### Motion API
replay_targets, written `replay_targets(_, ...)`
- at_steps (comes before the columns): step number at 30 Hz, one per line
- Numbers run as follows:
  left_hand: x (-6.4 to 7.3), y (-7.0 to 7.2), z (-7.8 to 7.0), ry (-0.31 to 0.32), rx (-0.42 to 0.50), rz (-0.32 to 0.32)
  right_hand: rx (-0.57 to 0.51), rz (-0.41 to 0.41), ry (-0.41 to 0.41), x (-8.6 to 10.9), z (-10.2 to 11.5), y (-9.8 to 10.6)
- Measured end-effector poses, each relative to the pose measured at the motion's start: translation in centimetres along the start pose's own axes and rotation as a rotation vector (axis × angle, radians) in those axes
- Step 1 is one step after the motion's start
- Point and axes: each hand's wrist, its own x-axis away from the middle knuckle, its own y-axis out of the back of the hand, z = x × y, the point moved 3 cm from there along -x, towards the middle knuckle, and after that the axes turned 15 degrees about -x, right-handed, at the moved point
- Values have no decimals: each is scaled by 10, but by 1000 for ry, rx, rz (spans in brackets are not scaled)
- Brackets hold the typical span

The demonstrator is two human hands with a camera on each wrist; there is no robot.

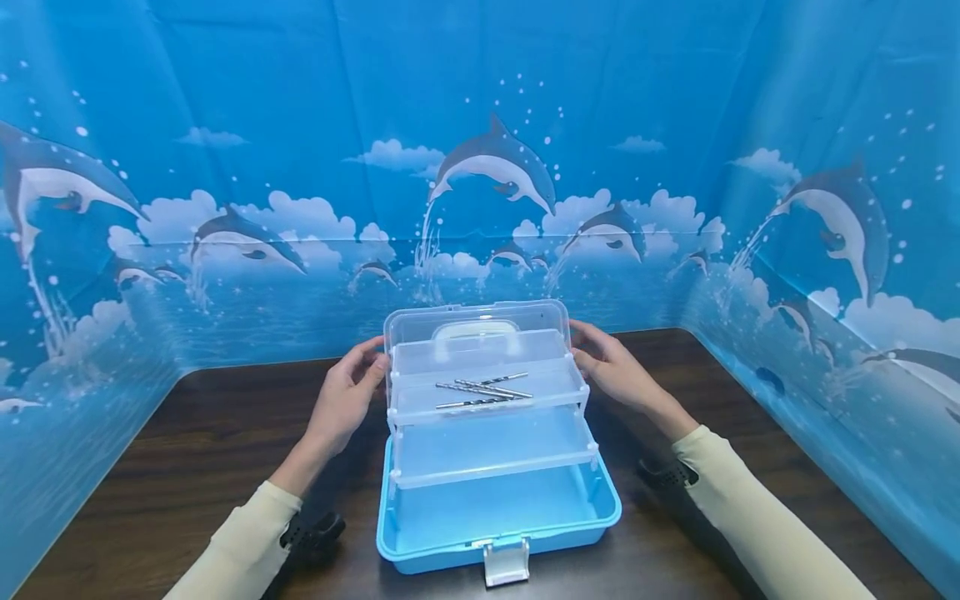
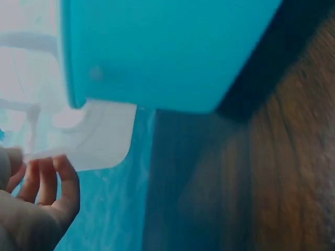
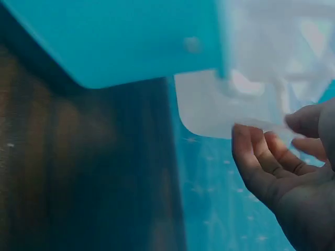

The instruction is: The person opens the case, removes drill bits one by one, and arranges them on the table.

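Fingers of both hands pinching clear plastic lid (image 1: 476, 321) — glossy blue toolbox (image 1: 498, 512), steel drill bits (image 1: 482, 390)

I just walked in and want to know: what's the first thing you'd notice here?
The open blue box in the middle of the dark wooden table, with clear trays stepped up behind it. A few metal drill bits lie in the upper tray. The left hand and right hand hold the clear lid at each side, with a dolphin curtain all around.

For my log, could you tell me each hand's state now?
Left hand: holding the clear lid.
Right hand: holding the clear lid too.
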Motion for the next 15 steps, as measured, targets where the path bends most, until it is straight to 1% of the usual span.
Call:
replay_targets(2, 0, -1, 7, 44, 10, 52, 8, 26, -42, -1, -10, -4)
replay_targets(3, 1, -1, 9, 60, 13, 77, 5, 27, -61, -1, -15, -6)
replay_targets(7, 2, -3, 18, 150, 58, 173, -38, 4, -115, 0, -29, -11)
replay_targets(11, 1, -4, 23, 244, 121, 281, -62, -19, -177, 0, -37, -14)
replay_targets(13, 2, -5, 25, 279, 152, 320, -73, -18, -208, 0, -40, -14)
replay_targets(15, 4, -6, 27, 308, 187, 336, -76, -8, -230, -1, -43, -14)
